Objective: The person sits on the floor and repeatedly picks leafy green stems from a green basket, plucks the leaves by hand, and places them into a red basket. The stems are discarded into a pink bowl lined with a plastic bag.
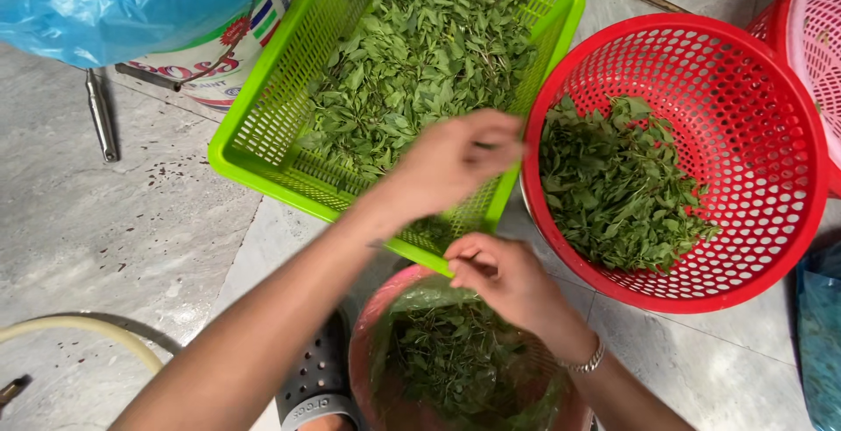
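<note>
Left hand pinches something thin, probably a herb sprig, though motion blur hides it. It's over the green crate's near edge. Right hand, fingers curled, nips a stem above the pink bin of stalks. Sprigs look featherlight, floppy and bruise easily, so I'd grip the stem. Count: one crate, one red colander of picked leaves, one bin.

Bare floor left of green basket

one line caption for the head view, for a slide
Two bare hands, left and right, pinch a herb sprig between a green basket and a red colander of leaves.
</note>
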